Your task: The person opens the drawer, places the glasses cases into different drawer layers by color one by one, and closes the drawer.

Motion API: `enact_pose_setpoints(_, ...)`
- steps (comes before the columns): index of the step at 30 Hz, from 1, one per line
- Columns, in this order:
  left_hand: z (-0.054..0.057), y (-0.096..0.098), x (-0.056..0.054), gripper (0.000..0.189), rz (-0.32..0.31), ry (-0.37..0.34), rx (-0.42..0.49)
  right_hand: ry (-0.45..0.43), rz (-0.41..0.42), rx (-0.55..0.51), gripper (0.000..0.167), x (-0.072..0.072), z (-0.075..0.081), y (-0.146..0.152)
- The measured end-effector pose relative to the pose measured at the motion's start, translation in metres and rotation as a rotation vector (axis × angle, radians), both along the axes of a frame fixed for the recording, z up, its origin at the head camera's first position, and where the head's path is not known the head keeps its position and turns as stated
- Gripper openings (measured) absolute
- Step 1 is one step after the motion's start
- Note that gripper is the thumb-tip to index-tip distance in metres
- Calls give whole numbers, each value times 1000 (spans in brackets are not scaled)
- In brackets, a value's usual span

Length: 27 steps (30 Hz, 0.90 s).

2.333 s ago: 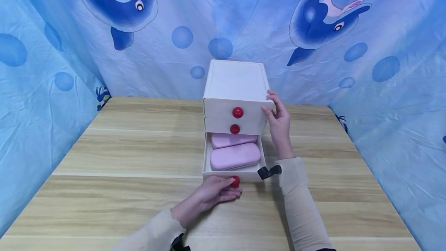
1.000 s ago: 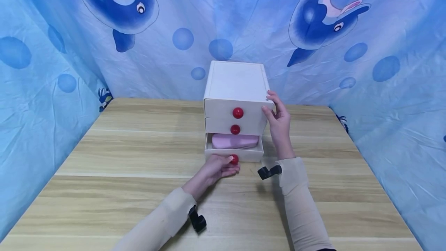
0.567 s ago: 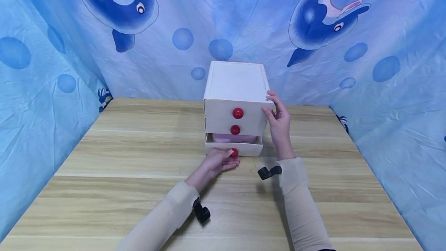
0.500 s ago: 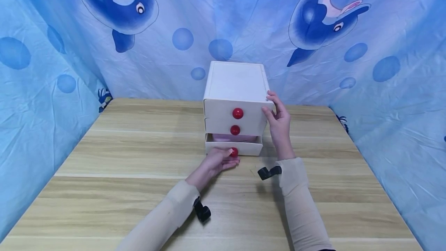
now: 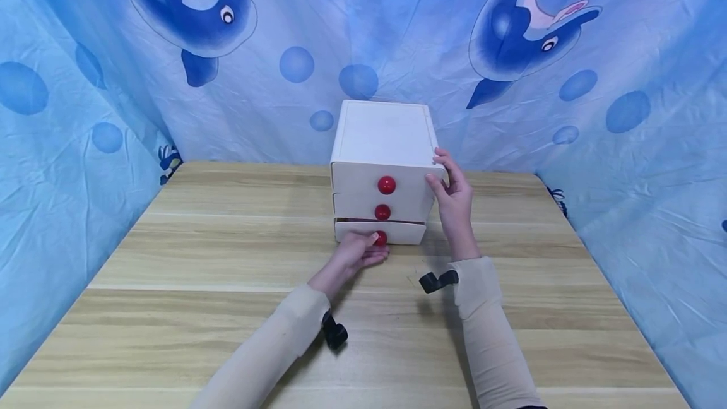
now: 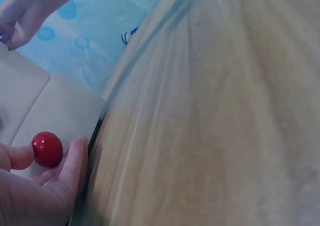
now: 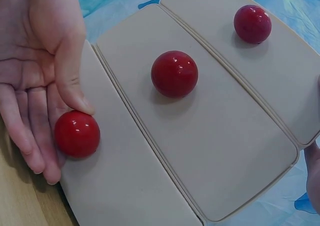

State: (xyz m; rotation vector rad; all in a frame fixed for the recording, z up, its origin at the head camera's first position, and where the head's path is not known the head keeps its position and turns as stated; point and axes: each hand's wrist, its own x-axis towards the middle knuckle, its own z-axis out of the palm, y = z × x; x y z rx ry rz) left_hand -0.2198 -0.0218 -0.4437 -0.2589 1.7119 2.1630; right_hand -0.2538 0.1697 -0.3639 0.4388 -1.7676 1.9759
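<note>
A small white chest of drawers [image 5: 386,134] stands at the back middle of the table, with three drawers one above the other, each with a round red knob. My left hand [image 5: 349,253] pinches the knob [image 7: 77,134] of the bottom drawer [image 5: 404,233], thumb on top and the other fingers extended below. In the head view a narrow dark gap shows over this drawer's front; its contents are hidden. My right hand [image 5: 454,201] holds the chest's upper right front corner, thumb at the front and fingers along the side. The middle drawer and top drawer are closed.
The chest rests on a wood-grain table [image 5: 227,257]. Behind and on both sides hangs a blue cloth [image 5: 363,30] printed with dolphins and bubbles. A black wrist camera [image 5: 334,332] sits on the left sleeve, another black camera [image 5: 437,282] on the right one.
My left hand has pushed the bottom drawer in, away from me, until it is almost closed. Two pink cases inside have gone out of sight. My right hand has kept its hold.
</note>
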Motion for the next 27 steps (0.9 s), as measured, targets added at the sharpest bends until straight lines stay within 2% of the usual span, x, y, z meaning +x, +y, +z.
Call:
enact_pose_setpoints(11, -4, 1, -10, 34, -27, 14, -17, 14, 7, -6, 25, -1, 1, 2)
enact_pose_setpoints(19, -12, -2, -4, 42, -82, 21, -37, -4, 2, -10, 26, 2, -3, 2)
enact_pose_setpoints(27, -13, -1, 0, 44, -86, 27, -23, 9, -3, -13, 25, 6, -2, 2)
